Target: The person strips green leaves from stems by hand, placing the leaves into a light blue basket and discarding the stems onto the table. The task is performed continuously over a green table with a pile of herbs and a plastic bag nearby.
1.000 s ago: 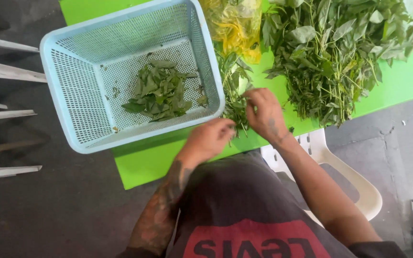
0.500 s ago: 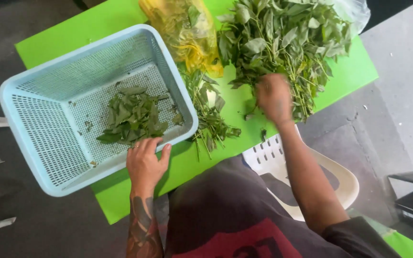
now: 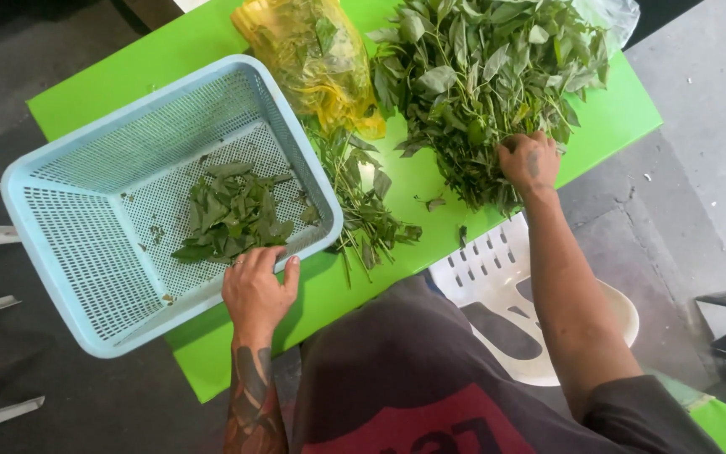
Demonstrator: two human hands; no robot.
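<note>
The right hand digs its curled fingers into the big heap of leafy green stems, gripping a bunch at the heap's near edge. The left hand rests with fingers spread on the near rim of the light-blue perforated plastic basket, holding nothing; plucked loose green leaves lie just beyond its fingertips. Between the hands lie stripped green stalks on the bright green table, and a yellow plastic bag lies beyond them.

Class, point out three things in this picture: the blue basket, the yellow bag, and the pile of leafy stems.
blue basket (image 3: 86, 277), head view, bare mesh floor.
yellow bag (image 3: 317, 63), head view, middle of the bag.
pile of leafy stems (image 3: 485, 76), head view, centre of the leaves.
</note>
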